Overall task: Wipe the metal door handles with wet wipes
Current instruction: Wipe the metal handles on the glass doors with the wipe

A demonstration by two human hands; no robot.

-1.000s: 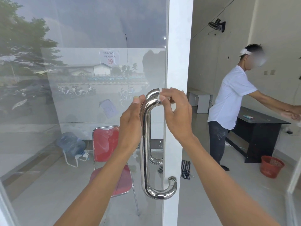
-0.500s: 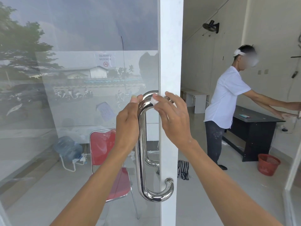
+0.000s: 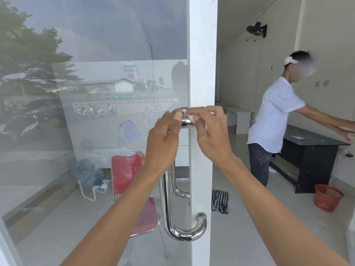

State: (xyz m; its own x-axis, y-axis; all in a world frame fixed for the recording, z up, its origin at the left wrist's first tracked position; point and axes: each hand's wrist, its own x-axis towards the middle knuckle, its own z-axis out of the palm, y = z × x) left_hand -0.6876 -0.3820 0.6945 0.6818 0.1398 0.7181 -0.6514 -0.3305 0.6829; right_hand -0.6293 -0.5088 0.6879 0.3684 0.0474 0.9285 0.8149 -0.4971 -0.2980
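The left hand (image 3: 163, 143) hides the door handle's (image 3: 169, 204) upper bar, and the second person's hands (image 3: 347, 131) are cut off by the right edge.

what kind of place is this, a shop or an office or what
Probably a small, sparsely furnished office or shopfront. It has a glass door with a steel door handle and a no-smoking sign. Inside stand a black desk, a red folding chair and a wall fan.

Both forearms bare, no sleeves or jewellery.
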